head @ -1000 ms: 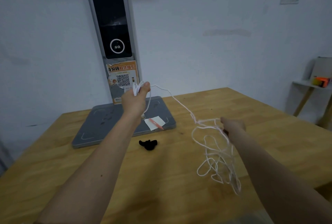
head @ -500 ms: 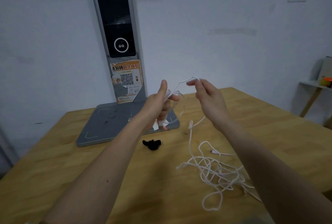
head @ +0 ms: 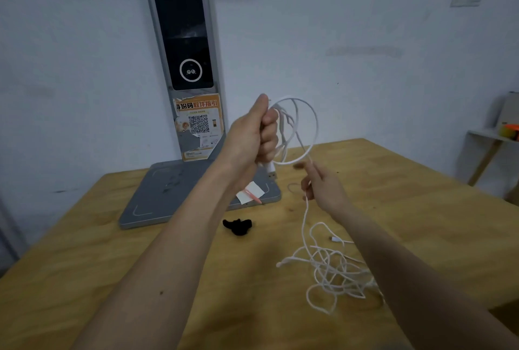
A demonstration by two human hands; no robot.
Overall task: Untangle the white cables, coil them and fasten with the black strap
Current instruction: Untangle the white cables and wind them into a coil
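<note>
My left hand [head: 257,136] is raised above the table and grips a small coil of white cable [head: 302,130]; a USB plug hangs below the fist. From the coil the cable runs down through my right hand [head: 323,185], which pinches it lower and to the right. Below that the cable drops to a loose tangled heap [head: 334,271] on the wooden table [head: 112,279]. The black strap [head: 238,226] lies crumpled on the table, left of the heap and under my left forearm's line.
A grey flat base [head: 157,198] with a tall dark pillar [head: 182,26] stands at the table's back, with a white slip and a pink pen [head: 251,193] on it. A small shelf [head: 494,136] holding an orange object is at the far right by the wall.
A round loop of cable has formed in my left hand. My right hand dropped from beside the left hand down and to the right, sliding along the cable.
</note>
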